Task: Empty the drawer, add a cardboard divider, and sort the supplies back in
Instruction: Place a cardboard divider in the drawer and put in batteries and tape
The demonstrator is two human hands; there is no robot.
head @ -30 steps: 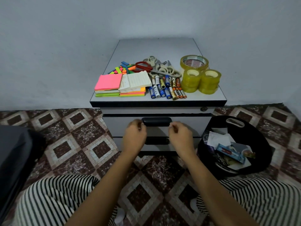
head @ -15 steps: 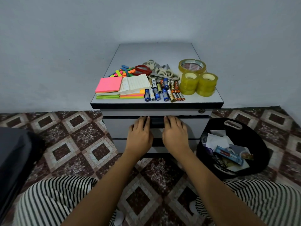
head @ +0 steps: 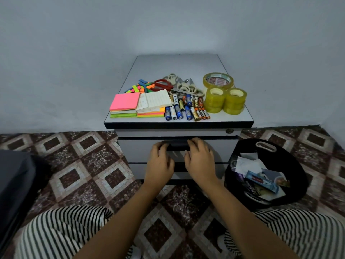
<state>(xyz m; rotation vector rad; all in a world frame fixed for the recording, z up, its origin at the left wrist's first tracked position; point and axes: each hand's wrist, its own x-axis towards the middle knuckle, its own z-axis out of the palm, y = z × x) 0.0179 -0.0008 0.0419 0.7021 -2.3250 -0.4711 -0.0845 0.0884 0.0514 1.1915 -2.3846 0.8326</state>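
As left grip [head: 159, 163] sits beside right grip [head: 200, 161], both clasp the handle [head: 178, 145].

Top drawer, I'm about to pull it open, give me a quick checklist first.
1. Hands at handle: left hand and right hand rest at either end of the handle; ok.
2. Firm grip: fingers blurred; cannot tell.
3. Supplies out: sticky notes, batteries, scissors, tape rolls lie on the cabinet top; ok.
4. Batteries lie near the front edge, may roll; not ok.
5. Path: black bin stands beside the drawer, to its right; ok.
6. Cardboard divider: none in view; not ok.
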